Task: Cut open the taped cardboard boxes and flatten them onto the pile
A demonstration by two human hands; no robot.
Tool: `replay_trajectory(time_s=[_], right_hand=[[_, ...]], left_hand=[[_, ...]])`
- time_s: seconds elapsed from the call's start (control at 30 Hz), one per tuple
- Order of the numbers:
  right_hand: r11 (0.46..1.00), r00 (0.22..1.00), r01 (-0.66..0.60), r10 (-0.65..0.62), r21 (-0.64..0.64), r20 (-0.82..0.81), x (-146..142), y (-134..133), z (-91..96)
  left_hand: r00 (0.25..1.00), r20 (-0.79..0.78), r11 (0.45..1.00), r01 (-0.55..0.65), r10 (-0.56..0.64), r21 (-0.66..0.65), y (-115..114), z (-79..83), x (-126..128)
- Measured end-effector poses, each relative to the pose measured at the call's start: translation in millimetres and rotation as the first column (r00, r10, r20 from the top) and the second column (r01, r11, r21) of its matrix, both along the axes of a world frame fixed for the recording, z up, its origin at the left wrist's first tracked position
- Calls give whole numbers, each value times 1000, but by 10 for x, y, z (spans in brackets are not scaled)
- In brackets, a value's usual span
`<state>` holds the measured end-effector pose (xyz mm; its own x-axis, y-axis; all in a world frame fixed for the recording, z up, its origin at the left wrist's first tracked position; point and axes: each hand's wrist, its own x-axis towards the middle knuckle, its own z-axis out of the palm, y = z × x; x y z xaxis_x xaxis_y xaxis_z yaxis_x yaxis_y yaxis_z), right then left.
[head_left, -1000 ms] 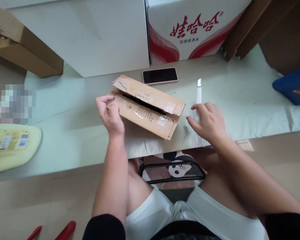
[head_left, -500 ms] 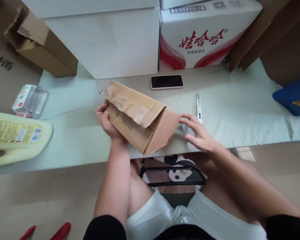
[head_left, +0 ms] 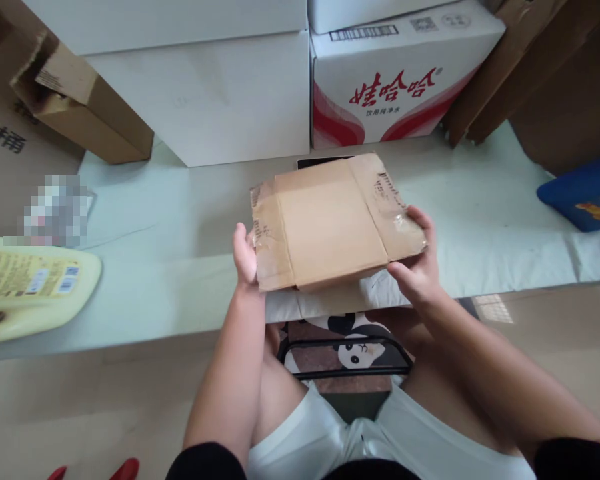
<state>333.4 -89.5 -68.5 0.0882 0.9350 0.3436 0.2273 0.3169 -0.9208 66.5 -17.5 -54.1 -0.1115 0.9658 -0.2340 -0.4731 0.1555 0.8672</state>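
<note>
A small brown cardboard box [head_left: 330,223] with torn tape at both ends is lifted just above the pale table [head_left: 170,227], its plain flat face turned up toward me. My left hand [head_left: 245,257] grips its left end, fingers tucked underneath. Around the right end my right hand [head_left: 417,267] is wrapped, thumb on the near edge. A dark phone [head_left: 313,161] lies on the table behind the box, mostly hidden by it.
A large white carton [head_left: 205,87] and a red-and-white printed carton [head_left: 395,73] stand at the back. A brown open box [head_left: 80,100] sits far left, a yellow bottle [head_left: 30,283] lies at the left edge, and a blue item [head_left: 580,190] rests at right.
The box was turned over from its slit, taped side to a plain face up. My right hand left the table and took hold of the box's right end; the pen is now out of sight.
</note>
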Motion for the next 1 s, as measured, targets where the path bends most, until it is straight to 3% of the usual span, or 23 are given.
replay_trajectory(time_s=[0.1, 0.23, 0.33, 0.43, 0.57, 0.77, 0.87, 1.0], right_hand=[[999, 1000, -9, 8, -40, -14, 44, 28, -16], [981, 991, -123, 128, -150, 27, 140, 72, -39], [978, 977, -132, 156, -160, 143, 176, 96, -36], [980, 986, -74, 100, -187, 136, 142, 93, -39], [965, 999, 12, -2, -262, 38, 49, 57, -41], [975, 989, 133, -120, -177, 83, -13, 43, 74], [967, 981, 191, -186, -169, 48, 6, 41, 125], [962, 973, 227, -229, -151, 6, 83, 19, 146]], left_hand=[[997, -69, 1000, 19, -18, 6, -2, 57, -26], [970, -244, 999, -24, 11, -49, -19, 189, -181], [980, -180, 987, 60, -87, -150, -61, 288, -273], [969, -99, 955, 199, -224, -218, -100, 329, -289], [963, -124, 960, 218, -241, -177, -98, 277, -262], [948, -126, 933, 253, -291, -255, -31, 98, -326], [975, -80, 959, 186, -207, -213, 81, 27, -394], [975, -221, 1000, 9, -8, 8, 144, -27, -402]])
